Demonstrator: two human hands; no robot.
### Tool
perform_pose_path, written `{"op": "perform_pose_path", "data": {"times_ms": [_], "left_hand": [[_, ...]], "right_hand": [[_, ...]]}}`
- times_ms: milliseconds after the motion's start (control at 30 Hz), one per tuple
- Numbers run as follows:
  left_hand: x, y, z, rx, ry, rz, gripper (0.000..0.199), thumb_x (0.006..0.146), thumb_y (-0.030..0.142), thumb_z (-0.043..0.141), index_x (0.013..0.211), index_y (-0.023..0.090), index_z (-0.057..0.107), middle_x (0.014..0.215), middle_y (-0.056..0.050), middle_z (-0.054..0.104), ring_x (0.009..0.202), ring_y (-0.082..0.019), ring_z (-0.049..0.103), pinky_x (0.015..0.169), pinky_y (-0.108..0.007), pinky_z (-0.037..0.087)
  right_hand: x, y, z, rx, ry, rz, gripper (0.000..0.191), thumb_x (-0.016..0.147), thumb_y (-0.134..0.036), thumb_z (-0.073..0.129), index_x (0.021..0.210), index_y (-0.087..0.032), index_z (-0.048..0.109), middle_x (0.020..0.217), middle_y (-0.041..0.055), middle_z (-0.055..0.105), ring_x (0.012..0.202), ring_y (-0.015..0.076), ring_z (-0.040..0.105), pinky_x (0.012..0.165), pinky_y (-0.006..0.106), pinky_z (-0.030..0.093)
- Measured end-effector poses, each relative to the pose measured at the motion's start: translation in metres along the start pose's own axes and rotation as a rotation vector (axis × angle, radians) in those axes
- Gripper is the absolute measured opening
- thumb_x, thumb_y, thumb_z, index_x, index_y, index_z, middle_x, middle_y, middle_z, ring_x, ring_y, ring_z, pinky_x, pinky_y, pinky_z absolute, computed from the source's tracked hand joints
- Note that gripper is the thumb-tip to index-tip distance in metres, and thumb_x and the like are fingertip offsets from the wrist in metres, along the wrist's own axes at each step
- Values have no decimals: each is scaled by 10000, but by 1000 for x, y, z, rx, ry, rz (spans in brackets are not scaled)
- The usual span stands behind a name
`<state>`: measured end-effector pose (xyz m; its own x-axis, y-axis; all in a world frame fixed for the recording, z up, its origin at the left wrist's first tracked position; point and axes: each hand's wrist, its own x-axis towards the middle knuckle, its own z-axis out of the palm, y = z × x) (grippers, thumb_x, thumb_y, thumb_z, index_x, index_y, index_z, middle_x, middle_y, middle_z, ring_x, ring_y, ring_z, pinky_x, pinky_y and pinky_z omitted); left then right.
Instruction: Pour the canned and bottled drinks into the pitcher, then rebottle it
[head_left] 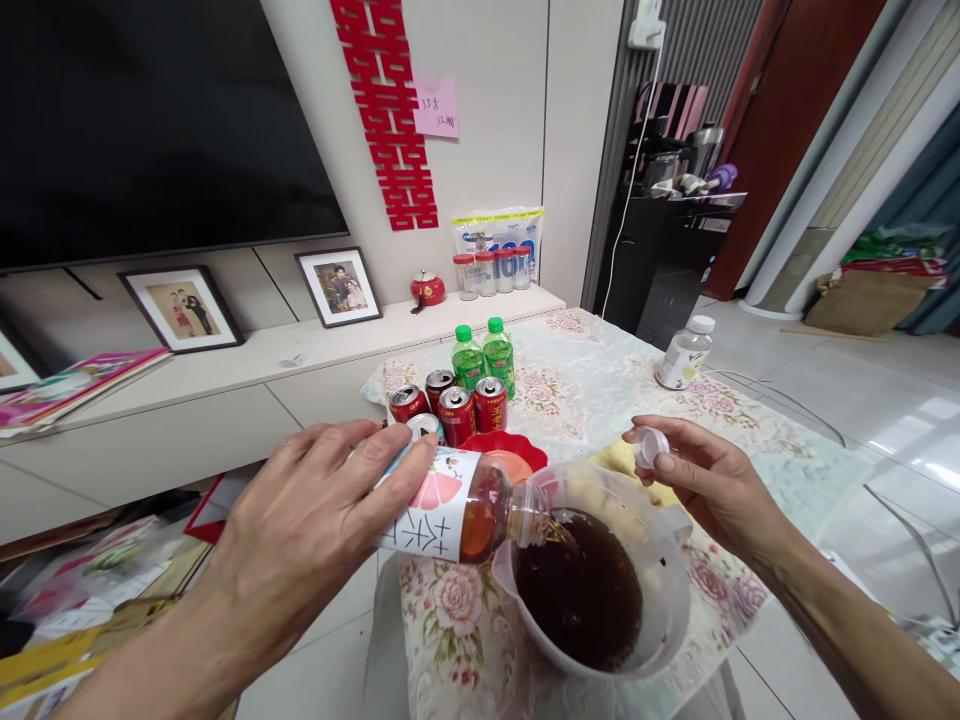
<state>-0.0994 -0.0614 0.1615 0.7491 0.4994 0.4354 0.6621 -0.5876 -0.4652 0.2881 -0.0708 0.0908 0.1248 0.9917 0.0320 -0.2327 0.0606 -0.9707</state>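
Observation:
My left hand (337,490) is wrapped round a tea bottle (450,505) with a white label and a pink fruit picture. The bottle lies tilted almost flat, its mouth over the rim of a translucent plastic jug (660,620). Amber liquid runs from it into the dark brown liquid (577,600) inside the jug. Held between the thumb and fingers of my right hand (701,475) is a white bottle cap (649,448), above the jug's right side. A yellow cloth-like thing (616,458) lies behind the jug, partly hidden.
Several red drink cans (457,415) and two green bottles (498,355) stand beyond the jug, near a red scalloped dish (517,445). A clear white-capped bottle (685,355) stands at the back right of the flowered tablecloth (457,620). Behind runs a white cabinet (330,355) with framed photos.

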Motion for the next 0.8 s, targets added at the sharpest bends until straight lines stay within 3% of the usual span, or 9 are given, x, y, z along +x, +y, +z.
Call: {"op": "perform_pose_path", "data": {"times_ms": [333, 533, 800], "left_hand": [[4, 0, -6, 8, -4, -1, 633, 868, -1, 432, 1427, 291, 493, 1238, -91, 751, 1098, -363, 673, 848, -514, 514], [7, -1, -10, 7, 29, 39, 586, 886, -9, 408, 1400, 237, 539, 1232, -123, 751, 1077, -383, 672, 841, -522, 497], [9, -4, -13, -36, 32, 22, 552, 930, 26, 414, 1366, 311, 595, 1211, -84, 752, 1067, -351, 673, 849, -499, 492]], "right_hand": [[-1, -2, 3, -8, -16, -10, 403, 669, -386, 971, 1034, -279, 841, 989, 51, 767, 705, 140, 682, 682, 243, 587], [-1, -3, 3, -9, -31, -17, 403, 675, -385, 971, 1044, -288, 842, 964, 47, 768, 704, 125, 679, 683, 217, 582], [-3, -5, 4, -2, -46, -15, 398, 683, -393, 969, 1045, -287, 842, 998, 49, 774, 708, 131, 703, 687, 211, 593]]}}
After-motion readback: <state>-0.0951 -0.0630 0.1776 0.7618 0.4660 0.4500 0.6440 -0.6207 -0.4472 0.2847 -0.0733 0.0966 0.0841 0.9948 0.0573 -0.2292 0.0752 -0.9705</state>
